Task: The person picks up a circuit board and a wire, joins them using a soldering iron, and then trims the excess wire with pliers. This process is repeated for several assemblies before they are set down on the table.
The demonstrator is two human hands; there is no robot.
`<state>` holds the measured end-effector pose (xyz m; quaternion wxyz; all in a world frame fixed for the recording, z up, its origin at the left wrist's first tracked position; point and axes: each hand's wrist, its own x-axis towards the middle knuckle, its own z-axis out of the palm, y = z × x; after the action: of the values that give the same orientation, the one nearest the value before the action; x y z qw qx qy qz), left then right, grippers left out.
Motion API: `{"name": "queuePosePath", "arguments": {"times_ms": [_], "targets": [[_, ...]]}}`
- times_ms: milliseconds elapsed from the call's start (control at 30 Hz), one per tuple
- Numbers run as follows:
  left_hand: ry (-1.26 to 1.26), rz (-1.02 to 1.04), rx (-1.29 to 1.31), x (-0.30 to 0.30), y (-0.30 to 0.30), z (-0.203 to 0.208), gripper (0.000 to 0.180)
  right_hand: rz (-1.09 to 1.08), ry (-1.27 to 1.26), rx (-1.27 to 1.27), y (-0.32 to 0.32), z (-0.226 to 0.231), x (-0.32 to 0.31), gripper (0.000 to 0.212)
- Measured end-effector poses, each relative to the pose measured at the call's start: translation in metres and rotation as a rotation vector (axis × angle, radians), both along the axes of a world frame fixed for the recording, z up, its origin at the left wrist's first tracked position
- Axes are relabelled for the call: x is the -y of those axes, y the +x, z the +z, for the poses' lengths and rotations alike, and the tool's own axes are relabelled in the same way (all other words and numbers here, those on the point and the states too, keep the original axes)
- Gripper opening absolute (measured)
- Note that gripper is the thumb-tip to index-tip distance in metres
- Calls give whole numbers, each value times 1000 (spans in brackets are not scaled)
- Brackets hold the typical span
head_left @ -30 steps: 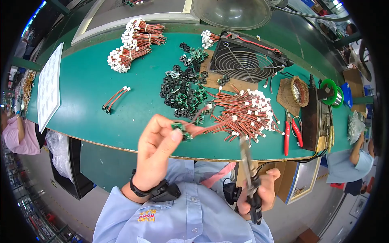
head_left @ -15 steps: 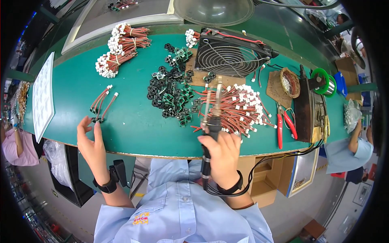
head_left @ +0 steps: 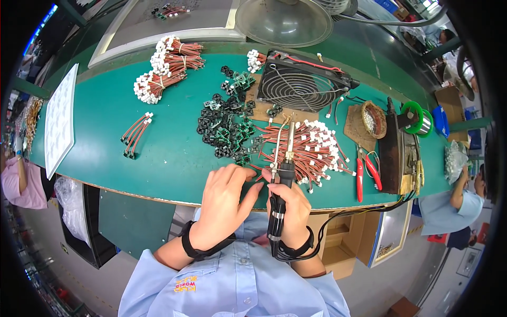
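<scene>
Brown bowl [head_left: 380, 114] holds silvery bits [head_left: 369, 123] — left hand [head_left: 224, 194] spread, right hand [head_left: 294, 207] gripping a soldering iron [head_left: 285, 174].

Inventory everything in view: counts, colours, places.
Bench: one, green, centre
Loose leads: many, reddish and white, right
Bundled leads: several, same, back
Boards: many, black and green, centre
Wired boards: few, reddish leads, left
Fan: one, black, back
Dome: one, grey, back
Bowl: one, brown, right
Cutters: one, red, right
Spool: one, green, right
Panel: one, white, left
Nearest people: two, pink, blue clothes, sides
Soldering iron: one, black, front
Left hand: one, black band, front
Right hand: one, black band, on iron
</scene>
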<state>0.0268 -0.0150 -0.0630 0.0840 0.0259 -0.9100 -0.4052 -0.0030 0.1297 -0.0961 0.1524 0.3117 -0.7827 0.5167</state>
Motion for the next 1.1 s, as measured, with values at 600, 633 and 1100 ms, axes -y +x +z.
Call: {"name": "queuePosePath", "arguments": {"times_ms": [600, 633, 1100], "targets": [[-69, -268, -113, 9, 6, 17, 11, 111, 277, -24, 9, 7, -32, 24], [-62, -251, -124, 7, 7, 15, 12, 81, 130, -24, 7, 7, -24, 31], [28, -348, -107, -3, 8, 41, 12, 71, -100, 124, 20, 25, -34, 41]]}}
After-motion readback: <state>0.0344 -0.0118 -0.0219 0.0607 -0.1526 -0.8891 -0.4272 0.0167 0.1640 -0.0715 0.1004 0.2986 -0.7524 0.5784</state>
